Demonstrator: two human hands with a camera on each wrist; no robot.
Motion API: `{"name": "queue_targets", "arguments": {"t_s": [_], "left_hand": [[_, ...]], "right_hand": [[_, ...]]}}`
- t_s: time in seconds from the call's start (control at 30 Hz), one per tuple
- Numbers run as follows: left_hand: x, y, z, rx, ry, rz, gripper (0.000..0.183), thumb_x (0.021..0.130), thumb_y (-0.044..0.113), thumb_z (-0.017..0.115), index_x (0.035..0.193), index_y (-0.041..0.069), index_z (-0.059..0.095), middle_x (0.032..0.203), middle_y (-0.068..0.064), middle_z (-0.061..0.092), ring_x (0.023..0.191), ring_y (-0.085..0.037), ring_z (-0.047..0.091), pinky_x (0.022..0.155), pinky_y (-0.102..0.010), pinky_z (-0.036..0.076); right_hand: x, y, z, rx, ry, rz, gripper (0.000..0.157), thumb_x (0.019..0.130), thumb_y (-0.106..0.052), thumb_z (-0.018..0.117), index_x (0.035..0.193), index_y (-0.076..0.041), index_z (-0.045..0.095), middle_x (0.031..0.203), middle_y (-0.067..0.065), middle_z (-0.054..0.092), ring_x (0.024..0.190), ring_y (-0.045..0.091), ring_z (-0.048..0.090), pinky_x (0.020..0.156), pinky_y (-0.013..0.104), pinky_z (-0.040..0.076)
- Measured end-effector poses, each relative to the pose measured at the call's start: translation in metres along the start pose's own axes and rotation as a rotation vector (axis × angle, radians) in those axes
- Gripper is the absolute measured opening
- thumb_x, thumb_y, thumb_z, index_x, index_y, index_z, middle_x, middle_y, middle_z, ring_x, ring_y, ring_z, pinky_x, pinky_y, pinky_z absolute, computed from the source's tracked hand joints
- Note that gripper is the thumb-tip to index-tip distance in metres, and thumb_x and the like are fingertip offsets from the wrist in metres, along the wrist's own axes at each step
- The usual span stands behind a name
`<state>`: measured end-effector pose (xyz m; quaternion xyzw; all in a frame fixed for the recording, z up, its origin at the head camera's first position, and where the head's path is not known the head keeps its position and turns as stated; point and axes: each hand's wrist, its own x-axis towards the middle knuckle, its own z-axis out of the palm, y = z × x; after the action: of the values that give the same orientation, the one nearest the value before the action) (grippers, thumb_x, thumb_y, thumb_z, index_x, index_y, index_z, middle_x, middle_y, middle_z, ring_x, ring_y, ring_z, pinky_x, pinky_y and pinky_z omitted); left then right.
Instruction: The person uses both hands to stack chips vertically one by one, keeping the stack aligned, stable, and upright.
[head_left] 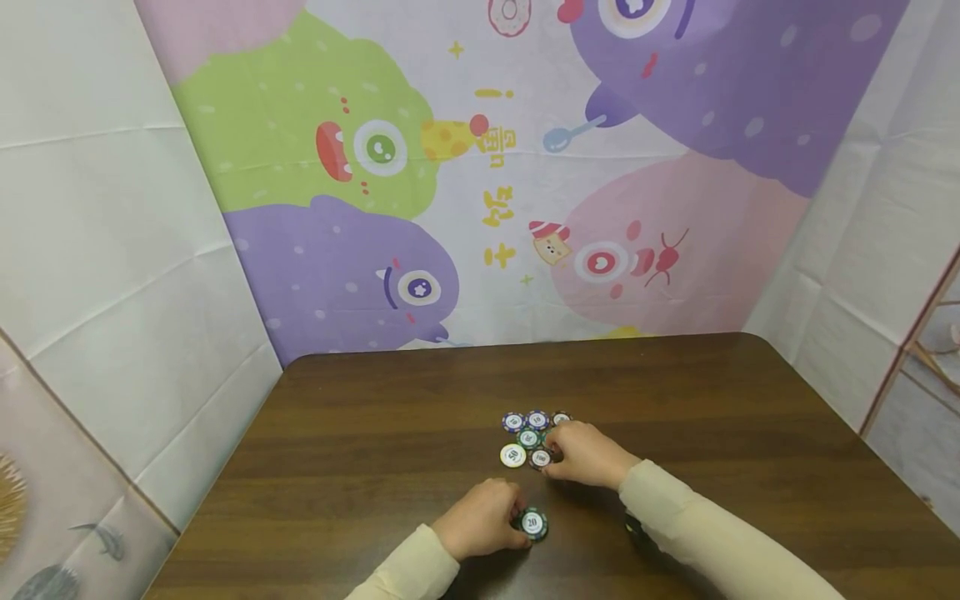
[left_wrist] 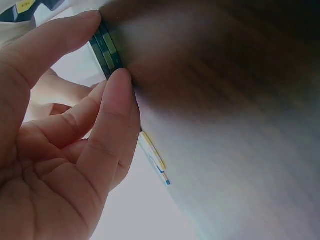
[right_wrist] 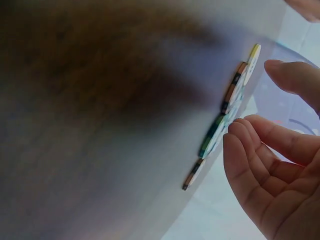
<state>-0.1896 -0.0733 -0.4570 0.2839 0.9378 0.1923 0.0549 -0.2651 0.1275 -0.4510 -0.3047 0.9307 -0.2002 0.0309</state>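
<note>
Near the front of the table, my left hand [head_left: 486, 521] pinches a small stack of green poker chips [head_left: 534, 523] between thumb and fingertips; the top one reads 20. In the left wrist view, layered edges of the stack [left_wrist: 106, 52] show. Farther forward, my right hand [head_left: 588, 454] hovers at a flat cluster of chips, thumb spread from the fingers and nothing between them. Closest to it are a black-and-brown chip [head_left: 540, 458] marked 100 and a green chip [right_wrist: 212, 136], with fingertips right beside it. A pale yellow chip [head_left: 513, 456] reads 50.
Two blue chips [head_left: 525, 420] and a dark-edged chip [head_left: 561, 417] form the cluster's back row. A dark object [head_left: 633, 525] is partly hidden under the right sleeve. The brown wooden table [head_left: 360, 433] meets a cartoon-printed cloth [head_left: 487, 300] behind.
</note>
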Motion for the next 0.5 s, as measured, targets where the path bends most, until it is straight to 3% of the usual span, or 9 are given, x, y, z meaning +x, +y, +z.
{"name": "queue_targets", "arguments": {"t_s": [0.17, 0.5], "left_hand": [[0.000, 0.001, -0.001, -0.002, -0.006, -0.002, 0.028, 0.066, 0.022, 0.086, 0.082, 0.011, 0.066, 0.066, 0.011, 0.052, 0.060, 0.000, 0.042, 0.058, -0.016, 0.038], [0.000, 0.002, -0.002, -0.011, -0.009, -0.009, 0.029, 0.067, 0.022, 0.086, 0.085, 0.010, 0.067, 0.070, 0.009, 0.058, 0.063, 0.001, 0.044, 0.060, -0.017, 0.040]], "right_hand": [[0.007, 0.001, 0.003, -0.031, -0.001, 0.006, 0.027, 0.078, -0.022, 0.079, 0.067, -0.014, 0.056, 0.061, -0.008, 0.038, 0.058, 0.008, 0.033, 0.053, 0.024, 0.025], [0.015, 0.002, 0.007, -0.093, -0.008, 0.018, 0.025, 0.075, -0.022, 0.081, 0.067, -0.014, 0.060, 0.065, -0.007, 0.049, 0.063, 0.010, 0.040, 0.056, 0.026, 0.034]]}}
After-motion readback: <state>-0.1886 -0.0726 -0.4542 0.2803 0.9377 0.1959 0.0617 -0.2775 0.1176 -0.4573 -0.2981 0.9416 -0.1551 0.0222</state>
